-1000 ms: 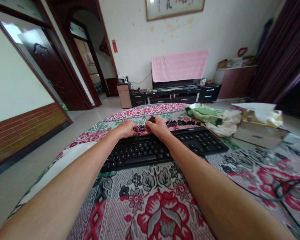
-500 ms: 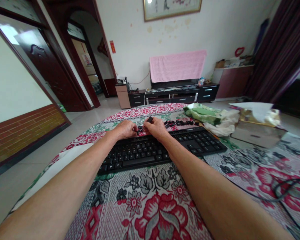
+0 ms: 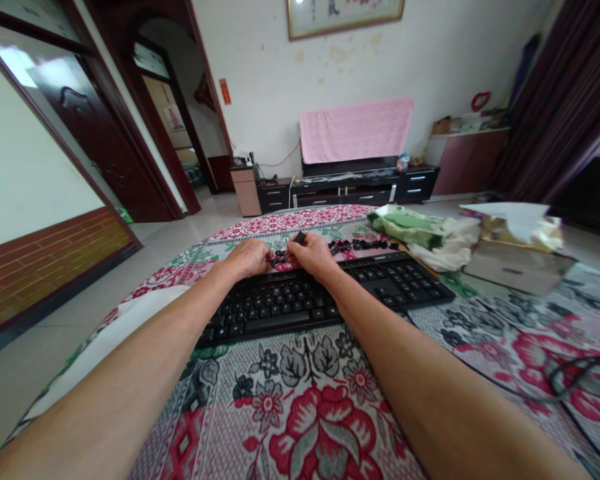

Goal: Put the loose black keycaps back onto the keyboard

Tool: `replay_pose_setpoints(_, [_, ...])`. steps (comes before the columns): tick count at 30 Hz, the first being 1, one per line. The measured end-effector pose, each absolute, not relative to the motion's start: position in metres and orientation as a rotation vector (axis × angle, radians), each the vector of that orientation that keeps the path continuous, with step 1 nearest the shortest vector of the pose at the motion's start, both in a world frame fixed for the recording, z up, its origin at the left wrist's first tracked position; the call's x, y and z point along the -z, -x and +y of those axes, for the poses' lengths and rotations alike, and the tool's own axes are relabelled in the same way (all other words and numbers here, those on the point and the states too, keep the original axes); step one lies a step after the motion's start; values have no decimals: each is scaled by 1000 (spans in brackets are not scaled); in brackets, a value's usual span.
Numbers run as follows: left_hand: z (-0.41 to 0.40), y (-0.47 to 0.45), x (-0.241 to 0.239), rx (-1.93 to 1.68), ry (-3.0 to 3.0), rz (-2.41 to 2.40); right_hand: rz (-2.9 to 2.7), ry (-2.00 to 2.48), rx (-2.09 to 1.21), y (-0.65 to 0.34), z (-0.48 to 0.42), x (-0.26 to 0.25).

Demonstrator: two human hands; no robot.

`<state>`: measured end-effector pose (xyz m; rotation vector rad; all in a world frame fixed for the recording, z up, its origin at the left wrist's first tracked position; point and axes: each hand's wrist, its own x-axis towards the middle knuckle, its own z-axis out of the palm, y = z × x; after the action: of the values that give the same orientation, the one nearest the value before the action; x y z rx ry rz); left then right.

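A black keyboard (image 3: 280, 300) lies across the flowered tablecloth, partly covered by my forearms. Just beyond its back edge, my left hand (image 3: 253, 257) is closed, its thumb and fingers pinched at a small dark piece I cannot make out clearly. Close beside it, my right hand (image 3: 313, 254) grips a small tool with a black end (image 3: 300, 237) sticking up past the thumb; its lower part is mostly hidden. Several small black pieces (image 3: 365, 245), perhaps keycaps, lie in a row behind the keyboard, some between my two hands.
Right of the row lie a green and white plastic bag (image 3: 420, 230) and a tissue box (image 3: 517, 263). A black cable (image 3: 510, 395) runs over the tablecloth (image 3: 325, 433) at right. Something white (image 3: 150, 310) lies under my left forearm. A TV stand (image 3: 350, 190) stands beyond the table.
My left hand has shifted very slightly left. The right hand keeps its grip on the tool, and the keyboard stays in place.
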<state>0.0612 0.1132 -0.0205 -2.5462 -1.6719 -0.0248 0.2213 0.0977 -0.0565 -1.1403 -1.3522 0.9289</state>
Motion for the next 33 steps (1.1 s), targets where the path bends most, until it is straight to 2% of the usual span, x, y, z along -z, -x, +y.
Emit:
replay_pose_setpoints(8, [108, -54, 14, 102, 2498, -1635, -1315, 1113, -982, -221, 92, 53])
replay_pose_setpoints(13, [87, -50, 12, 310, 2353, -1787, -1291, 1103, -1011, -220, 91, 51])
replay_pose_setpoints(19, [57, -49, 20, 347, 2571, -1858, -1324, 1065, -1051, -222, 85, 43])
replay_pose_setpoints(28, [58, -45, 31, 402, 2638, -1880, -1924, 843, -1351, -226, 68, 24])
replay_pose_setpoints(33, [56, -47, 30, 431, 2632, -1898, -1985, 789, -1353, -230, 63, 28])
